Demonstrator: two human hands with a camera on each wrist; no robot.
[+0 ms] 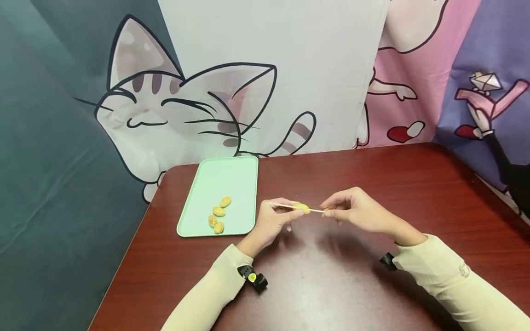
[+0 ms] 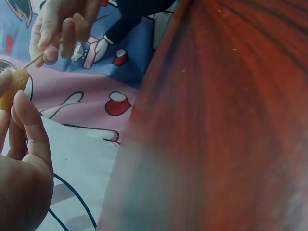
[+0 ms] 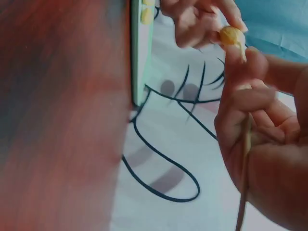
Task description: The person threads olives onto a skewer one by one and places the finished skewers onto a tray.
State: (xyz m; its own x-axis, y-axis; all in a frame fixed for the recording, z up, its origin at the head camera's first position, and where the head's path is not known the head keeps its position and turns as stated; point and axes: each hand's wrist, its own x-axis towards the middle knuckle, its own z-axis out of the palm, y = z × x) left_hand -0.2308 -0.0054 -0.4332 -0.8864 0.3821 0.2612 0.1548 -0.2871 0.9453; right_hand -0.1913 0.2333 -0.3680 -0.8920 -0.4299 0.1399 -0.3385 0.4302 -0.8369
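In the head view my left hand [image 1: 275, 218] pinches a small yellow oval piece [image 1: 302, 208] between thumb and fingers, above the table. A thin wooden stick [image 1: 316, 210] meets this piece on its right side. My right hand [image 1: 360, 211] pinches the stick a short way from the piece. The right wrist view shows the stick [image 3: 244, 183] running back past the right palm. In the left wrist view the yellow piece [image 2: 17, 86] sits between the left fingertips, its surface rough. A pale line lies along the left fingers in the head view; whether it is the stick I cannot tell.
A light green tray [image 1: 236, 179] lies on the left of the dark red table [image 1: 331, 276], with several similar yellow oval pieces [image 1: 218, 211] near its front. Behind the table hangs a cloth with a cartoon cat [image 1: 165, 110]. Both wrists wear black straps.
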